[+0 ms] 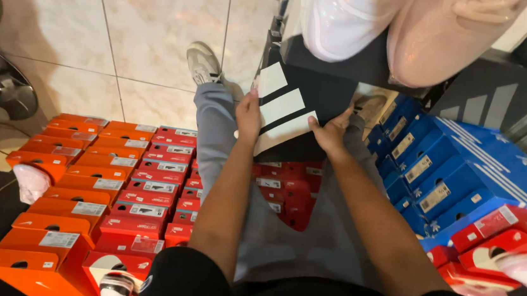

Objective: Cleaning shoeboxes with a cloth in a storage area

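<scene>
While I look down past my knees, both my hands are on a black box with three white stripes on its lid. My left hand grips its near left edge, fingers curled shut over the rim, the thumb side toward me. My right hand holds the near right corner, fingers closed under the box and thumb on top, touching the last white stripe. The box is tilted, held out in front of me above my grey trouser legs, and its far end sits under a pair of pale pink shoes at the top of my view.

My left foot in a pale sneaker stands on the cream tiled floor. To my left lie stacked rows of orange boxes and, just beside them, red boxes, their label ends facing up. More red ones show between my arms. To my right a stack of blue boxes with white stripes leans close to my right forearm, and further red boxes lie near it with pink shoes on them. A pale pink shoe rests against the orange stack at the left.
</scene>
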